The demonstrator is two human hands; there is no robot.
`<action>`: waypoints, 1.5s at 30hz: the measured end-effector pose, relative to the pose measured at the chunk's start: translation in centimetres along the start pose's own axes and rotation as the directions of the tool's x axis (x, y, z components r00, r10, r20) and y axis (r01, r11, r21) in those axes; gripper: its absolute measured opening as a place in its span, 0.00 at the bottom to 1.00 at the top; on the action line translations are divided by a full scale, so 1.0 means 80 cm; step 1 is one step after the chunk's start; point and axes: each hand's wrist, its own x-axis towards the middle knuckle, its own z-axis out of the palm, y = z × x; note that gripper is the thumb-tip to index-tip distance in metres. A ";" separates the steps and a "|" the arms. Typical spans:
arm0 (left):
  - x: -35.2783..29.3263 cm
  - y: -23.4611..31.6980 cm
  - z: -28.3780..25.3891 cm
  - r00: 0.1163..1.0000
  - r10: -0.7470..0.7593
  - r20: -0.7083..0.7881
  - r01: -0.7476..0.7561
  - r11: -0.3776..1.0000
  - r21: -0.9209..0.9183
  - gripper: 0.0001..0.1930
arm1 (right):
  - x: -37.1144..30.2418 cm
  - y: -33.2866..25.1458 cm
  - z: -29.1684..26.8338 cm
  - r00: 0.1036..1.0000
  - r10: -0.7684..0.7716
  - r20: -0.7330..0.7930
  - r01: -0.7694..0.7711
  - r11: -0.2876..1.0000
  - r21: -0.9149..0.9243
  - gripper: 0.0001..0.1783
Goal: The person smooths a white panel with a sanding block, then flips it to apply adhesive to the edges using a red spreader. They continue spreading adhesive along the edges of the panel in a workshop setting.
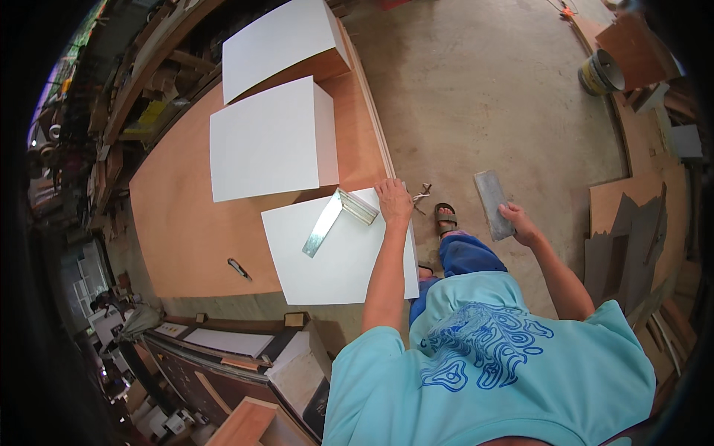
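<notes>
My right hand (518, 224) grips the lower end of a long grey sanding block (492, 201), held out over the floor to the right of my legs. My left hand (395, 202) lies on the far right corner of the nearest white box (342, 267), fingers resting on its surface. Beside that hand, a metal try square (326, 227) lies across the white top, its thick stock close to my wrist. Two more white boxes, a middle one (264, 141) and a far one (282, 44), stand beyond it on the brown plywood sheet (186, 230).
A utility knife (239, 269) lies near the plywood's front edge. At the lower left stands a dark cabinet (223, 364). A bucket (601, 73) and leaning boards (628, 238) line the right side. Timber racks (156, 74) run along the left.
</notes>
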 end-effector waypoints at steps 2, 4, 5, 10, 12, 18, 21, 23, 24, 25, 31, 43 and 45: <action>-0.003 0.000 0.003 1.000 -0.013 -0.020 0.013 0.999 -0.038 0.12 | 0.031 -0.025 0.012 0.998 -0.008 0.056 0.011 0.999 -0.044 0.25; -0.013 0.005 0.005 0.998 -0.017 -0.064 0.012 0.997 -0.076 0.12 | 0.055 -0.046 0.028 0.996 -0.003 0.088 0.013 0.993 -0.117 0.26; -0.019 0.009 0.009 0.996 -0.014 -0.084 0.006 0.995 -0.096 0.12 | 0.062 -0.054 0.036 0.995 -0.001 0.100 0.016 0.988 -0.151 0.26; -0.035 0.029 0.004 1.000 -0.014 0.000 0.014 0.993 -0.114 0.15 | 0.091 -0.072 0.080 0.983 0.056 0.175 -0.014 0.971 -0.237 0.27; -0.049 0.036 0.004 1.000 -0.008 0.021 0.010 0.995 -0.097 0.16 | 0.099 -0.070 0.105 0.976 0.050 0.211 0.014 0.955 -0.295 0.27; -0.092 0.062 0.006 0.997 0.034 0.062 -0.023 0.986 -0.168 0.17 | 0.123 -0.061 0.176 0.947 0.029 0.321 0.103 0.916 -0.388 0.24; -0.118 0.071 0.011 0.998 0.059 -0.038 -0.063 0.990 -0.127 0.18 | 0.137 -0.051 0.205 0.920 0.105 0.378 0.050 0.925 -0.378 0.24; -0.130 0.079 0.015 0.995 0.002 -0.103 -0.027 0.972 -0.235 0.19 | 0.145 -0.037 0.218 0.894 0.144 0.425 0.008 0.943 -0.334 0.25; -0.137 0.083 0.018 1.000 0.023 0.000 -0.023 0.971 -0.237 0.18 | 0.142 -0.027 0.222 0.897 0.154 0.415 -0.007 0.943 -0.334 0.25; -0.144 0.085 0.021 0.994 0.047 0.103 -0.021 0.971 -0.237 0.18 | 0.142 -0.019 0.228 0.900 0.163 0.404 -0.022 0.943 -0.331 0.25; -0.173 0.096 0.030 0.970 0.119 0.210 -0.061 0.963 -0.262 0.19 | 0.133 0.014 0.199 0.886 0.245 0.394 -0.240 0.969 -0.062 0.26; -0.401 0.024 0.022 0.597 -0.800 0.064 0.781 0.561 -0.274 0.39 | 0.147 0.055 0.142 0.806 0.237 0.543 -0.103 0.959 -0.265 0.31; -0.451 -0.006 0.038 0.219 -0.941 0.259 0.907 0.098 -0.410 0.41 | 0.118 0.043 0.147 0.793 0.162 0.587 0.019 0.957 -0.290 0.33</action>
